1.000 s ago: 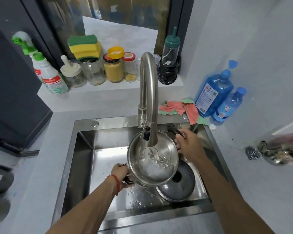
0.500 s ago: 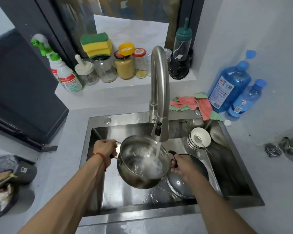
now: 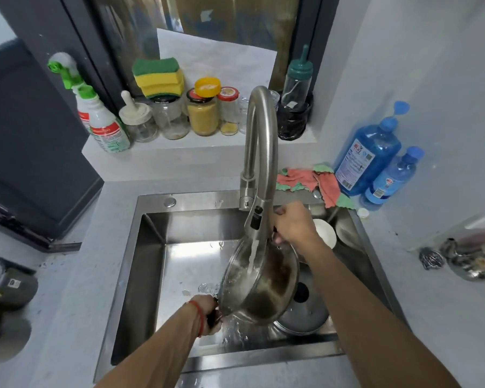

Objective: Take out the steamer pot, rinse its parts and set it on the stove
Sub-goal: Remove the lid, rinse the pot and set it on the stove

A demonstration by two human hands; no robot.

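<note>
Under the curved brushed-steel faucet (image 3: 259,152), the round, shiny steel pot (image 3: 263,284) hangs tilted over the sink (image 3: 151,247), left hand (image 3: 205,312) gripping its lower handle, right hand (image 3: 294,228) its upper.

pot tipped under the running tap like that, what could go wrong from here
1. The pot is tilted steeply with the faucet running; water already pours off its lower rim and may splash over the sink edge.
2. Both hands, left and right, grip wet handles; a slip could drop it onto the lid below.
</note>
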